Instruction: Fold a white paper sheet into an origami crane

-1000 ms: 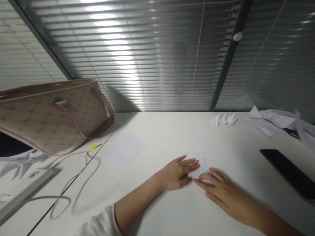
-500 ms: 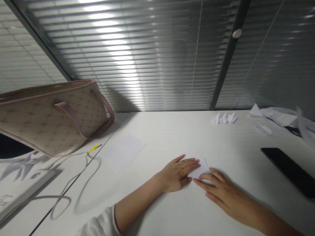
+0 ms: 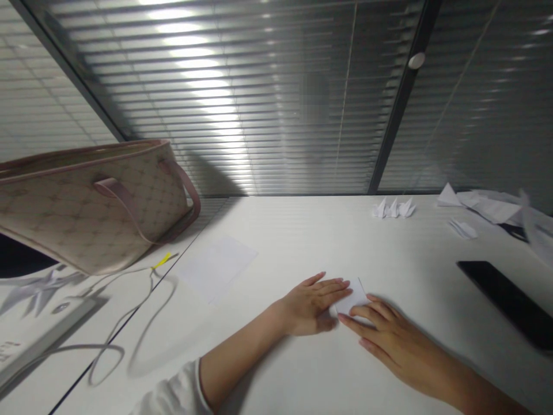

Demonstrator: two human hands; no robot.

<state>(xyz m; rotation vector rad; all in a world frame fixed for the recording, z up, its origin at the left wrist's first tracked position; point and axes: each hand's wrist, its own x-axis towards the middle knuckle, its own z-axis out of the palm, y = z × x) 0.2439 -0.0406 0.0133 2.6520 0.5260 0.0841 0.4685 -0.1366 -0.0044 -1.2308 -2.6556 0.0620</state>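
A small folded white paper (image 3: 355, 298) lies flat on the white table between my hands. My left hand (image 3: 311, 304) rests palm down on its left part, fingers stretched out to the right. My right hand (image 3: 389, 331) touches the lower right edge with its fingertips, the fingers spread and extended. Part of the paper is hidden under the fingers. Further left, a flat white sheet (image 3: 219, 266) lies on the table.
Small folded paper figures (image 3: 393, 208) stand near the back edge. A black phone (image 3: 505, 300), folded papers (image 3: 463, 228) and crumpled papers (image 3: 492, 204) are at the right. At the left are a handbag (image 3: 90, 207), a cable (image 3: 110, 346) and a white box (image 3: 56, 328).
The thumb of my left hand has drawn in slightly at the paper's lower left edge. Otherwise both hands and the paper are almost unmoved.
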